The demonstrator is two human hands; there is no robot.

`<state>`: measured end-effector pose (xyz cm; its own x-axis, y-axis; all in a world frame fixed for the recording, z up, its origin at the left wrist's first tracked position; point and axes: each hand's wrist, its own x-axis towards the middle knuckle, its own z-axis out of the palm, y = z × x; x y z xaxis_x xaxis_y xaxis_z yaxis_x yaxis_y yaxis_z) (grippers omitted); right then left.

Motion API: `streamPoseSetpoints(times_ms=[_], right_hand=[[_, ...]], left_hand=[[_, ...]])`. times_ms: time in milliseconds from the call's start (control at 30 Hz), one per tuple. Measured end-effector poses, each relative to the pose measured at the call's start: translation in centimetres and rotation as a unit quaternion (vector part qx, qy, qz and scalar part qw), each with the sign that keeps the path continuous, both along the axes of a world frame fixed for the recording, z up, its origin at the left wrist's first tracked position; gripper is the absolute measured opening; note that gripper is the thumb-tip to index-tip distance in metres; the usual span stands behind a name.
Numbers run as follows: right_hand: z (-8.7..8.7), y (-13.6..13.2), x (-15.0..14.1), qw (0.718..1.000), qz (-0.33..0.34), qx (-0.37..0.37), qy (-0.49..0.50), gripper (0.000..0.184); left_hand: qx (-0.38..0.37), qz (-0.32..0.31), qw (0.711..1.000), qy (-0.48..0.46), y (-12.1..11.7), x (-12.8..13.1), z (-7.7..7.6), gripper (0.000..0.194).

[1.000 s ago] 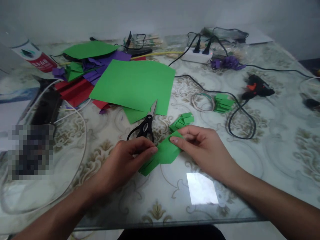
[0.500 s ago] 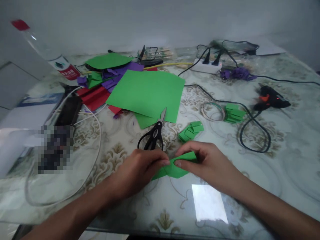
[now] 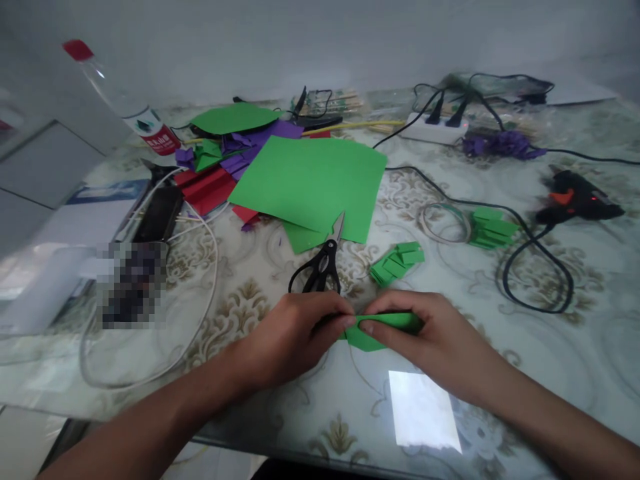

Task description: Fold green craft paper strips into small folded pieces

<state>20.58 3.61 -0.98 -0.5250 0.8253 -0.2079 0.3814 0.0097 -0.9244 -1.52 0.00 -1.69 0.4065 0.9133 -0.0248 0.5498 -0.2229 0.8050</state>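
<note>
We note both hands at the near side of the patterned table. Our left hand pinches the left end of a folded green paper strip; our right hand grips its other end between thumb and fingers. Just beyond lie black-handled scissors (blades partly over a green sheet) and a folded green paper piece. A glue gun rests farther right.

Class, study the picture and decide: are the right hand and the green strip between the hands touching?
Touching. The head view shows the right hand gripping the green strip, thumb across its near side.
</note>
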Motion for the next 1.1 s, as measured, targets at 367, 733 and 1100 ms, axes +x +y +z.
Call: streamPoseSetpoints(times_ms=[367,733,1100], right_hand=[[-0.4,-0.2,-0.1,1.000,0.021,-0.019,0.010,0.008],[-0.4,-0.2,-0.2,1.000,0.024,0.013,0.001,0.012],[-0.3,-0.2,-0.1,0.999,0.022,-0.024,0.015,0.012]], left_hand=[[0.025,-0.037,0.999,0.030,0.0,-0.1,-0.3,0.014],[0.038,-0.045,0.998,0.039,0.0,-0.1,-0.2,0.014],[0.022,-0.030,0.999,0.016,0.1,-0.1,0.7,0.011]])
